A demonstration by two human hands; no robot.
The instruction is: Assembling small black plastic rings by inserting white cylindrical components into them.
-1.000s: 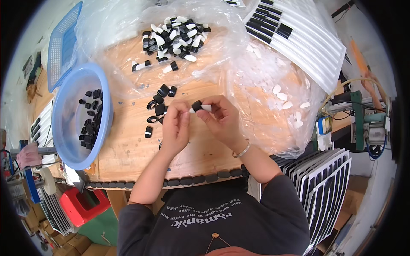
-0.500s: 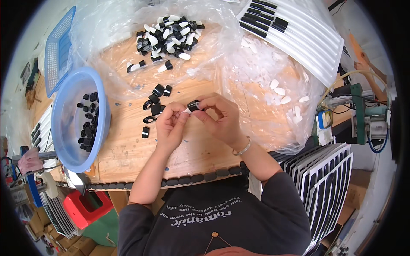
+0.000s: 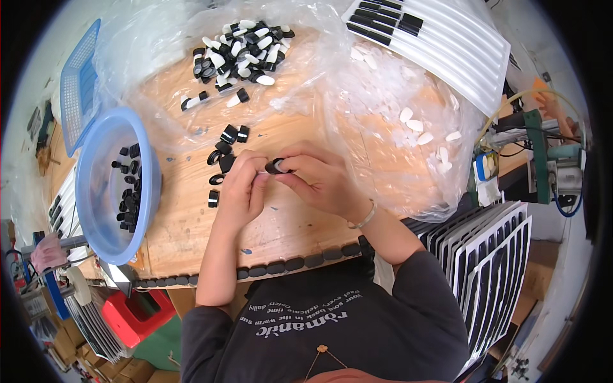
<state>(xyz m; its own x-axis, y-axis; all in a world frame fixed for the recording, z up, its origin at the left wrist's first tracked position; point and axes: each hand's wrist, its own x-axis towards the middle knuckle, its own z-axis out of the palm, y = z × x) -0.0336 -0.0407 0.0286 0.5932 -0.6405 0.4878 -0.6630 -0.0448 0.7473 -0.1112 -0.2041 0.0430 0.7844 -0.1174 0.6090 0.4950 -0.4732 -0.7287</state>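
A short black cap (image 3: 275,166) is pinched between the thumb and fingers of my right hand (image 3: 321,180), its pale round inside facing right. My left hand (image 3: 242,186) is closed right beside it, fingertips pressed together at the cap's left end. A sliver of a white piece shows there; the rest is hidden by the fingers. Just beyond my left hand lie several loose black caps (image 3: 229,134) and a black ring (image 3: 217,180). A lone black cap (image 3: 213,198) sits to the left of my left hand.
A pile of black caps with white tongues (image 3: 246,54) lies on plastic sheeting at the back. White oval pieces (image 3: 414,125) lie on the sheeting at right. A blue basin (image 3: 153,191) with black caps stands left. A white ridged tray (image 3: 447,57) is at back right.
The black cap has tipped so its open end shows more, and both hands have shifted slightly left. The white piece between them is now mostly covered. The whole view has shifted a little.
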